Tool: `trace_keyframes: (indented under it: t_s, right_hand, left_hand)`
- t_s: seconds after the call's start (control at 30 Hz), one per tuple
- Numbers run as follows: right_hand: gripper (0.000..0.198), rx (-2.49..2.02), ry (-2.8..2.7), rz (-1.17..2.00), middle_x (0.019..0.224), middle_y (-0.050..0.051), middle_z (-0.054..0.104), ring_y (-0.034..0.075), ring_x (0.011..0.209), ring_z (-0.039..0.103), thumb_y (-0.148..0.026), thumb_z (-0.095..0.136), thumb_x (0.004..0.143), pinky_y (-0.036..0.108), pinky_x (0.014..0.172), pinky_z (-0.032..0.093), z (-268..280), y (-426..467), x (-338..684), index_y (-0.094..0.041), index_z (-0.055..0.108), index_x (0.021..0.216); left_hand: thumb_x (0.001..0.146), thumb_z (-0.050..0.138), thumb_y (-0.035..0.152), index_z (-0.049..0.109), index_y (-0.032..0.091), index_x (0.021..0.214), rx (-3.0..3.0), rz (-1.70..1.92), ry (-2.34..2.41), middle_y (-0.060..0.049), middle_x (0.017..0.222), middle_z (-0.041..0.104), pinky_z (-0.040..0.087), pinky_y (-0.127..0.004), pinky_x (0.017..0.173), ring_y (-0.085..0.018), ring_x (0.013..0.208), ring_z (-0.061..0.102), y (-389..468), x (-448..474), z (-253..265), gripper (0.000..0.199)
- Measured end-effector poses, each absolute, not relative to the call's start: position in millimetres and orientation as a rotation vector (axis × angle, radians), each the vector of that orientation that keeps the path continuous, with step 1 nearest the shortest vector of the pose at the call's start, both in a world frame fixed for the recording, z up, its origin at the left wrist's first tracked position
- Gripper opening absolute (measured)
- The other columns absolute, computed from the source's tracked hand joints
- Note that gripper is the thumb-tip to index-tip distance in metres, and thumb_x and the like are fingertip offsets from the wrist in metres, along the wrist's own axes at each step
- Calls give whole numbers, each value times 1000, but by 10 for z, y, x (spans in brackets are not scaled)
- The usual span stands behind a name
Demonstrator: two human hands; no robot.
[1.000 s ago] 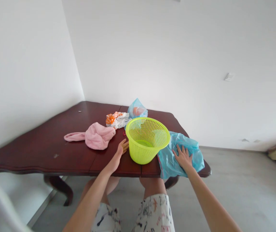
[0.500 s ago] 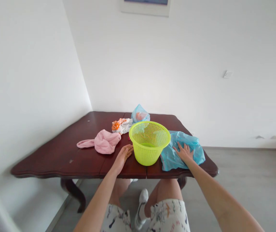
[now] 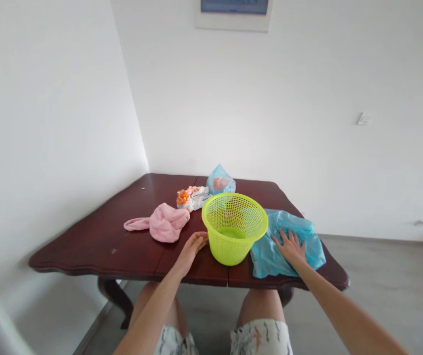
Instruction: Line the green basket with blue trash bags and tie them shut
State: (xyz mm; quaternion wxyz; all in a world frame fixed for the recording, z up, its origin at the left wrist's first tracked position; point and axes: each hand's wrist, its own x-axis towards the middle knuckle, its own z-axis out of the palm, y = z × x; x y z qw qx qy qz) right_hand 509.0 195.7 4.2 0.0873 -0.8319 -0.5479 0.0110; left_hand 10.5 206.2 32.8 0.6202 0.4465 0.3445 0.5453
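In the head view a yellow-green plastic basket (image 3: 229,251) stands upright on the dark wooden table (image 3: 130,256), with nothing seen inside it. My left hand (image 3: 193,249) is at the basket's left side, fingers stretched out and their tips at its wall; whether they touch it I cannot tell. On the right, my right hand (image 3: 291,248) lies flat with spread fingers on a blue plastic bag (image 3: 270,264), which is spread out beside the basket. To the left of the basket lies a crumpled pink cloth (image 3: 167,224) with a long strap-like end.
Behind the basket are a white plastic bag with orange print (image 3: 193,197) and a puffed blue bag (image 3: 221,182) holding something orange. A small red thing peeks out by the basket's left rim. White walls (image 3: 252,108) stand behind and to the left.
The view has shifted, so the table and everything on it appear slightly lower and farther right. My feet have gone from view. Both hands keep about the same places by the basket and the bag.
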Motion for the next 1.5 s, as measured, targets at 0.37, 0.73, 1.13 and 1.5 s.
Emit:
trace_keyframes:
  t_s: [0.37, 0.73, 1.13, 1.5]
  right_hand:
    - [86, -2464, -1635, -26, 199, 14, 40, 40, 188, 30, -68, 29, 118, 74, 150, 21, -78, 1929, 5178, -28, 46, 191]
    - [92, -2303, -1589, -135, 188, 16, 57, 47, 180, 47, -71, 40, 105, 75, 149, 31, -438, 1882, 5411, -27, 62, 182]
    - [90, -2201, -1612, -213, 181, 19, 64, 48, 175, 54, -72, 31, 112, 78, 147, 36, -586, 1874, 5438, -22, 67, 178]
    - [93, -2271, -1632, -205, 188, 17, 56, 45, 180, 46, -70, 19, 116, 75, 148, 30, -400, 1840, 5231, -20, 57, 184]
  left_hand:
    - [97, 96, 69, 85, 24, 126, 1034, 1223, 808, -14, 141, 85, 53, -53, 133, -38, 147, 75, 2033, 116, 297, 55]
    - [102, 87, 77, 86, 27, 131, 1061, 1223, 883, -14, 138, 86, 63, -49, 115, -38, 132, 79, 1998, 164, 121, 58]
    - [89, 91, 90, 93, 30, 126, 1038, 1140, 1055, -15, 139, 88, 61, -51, 125, -42, 139, 78, 1847, 87, 450, 70]
    - [78, 103, 76, 97, 32, 114, 1070, 1164, 1205, -14, 131, 92, 60, -66, 130, -49, 141, 79, 1892, 52, 392, 57]
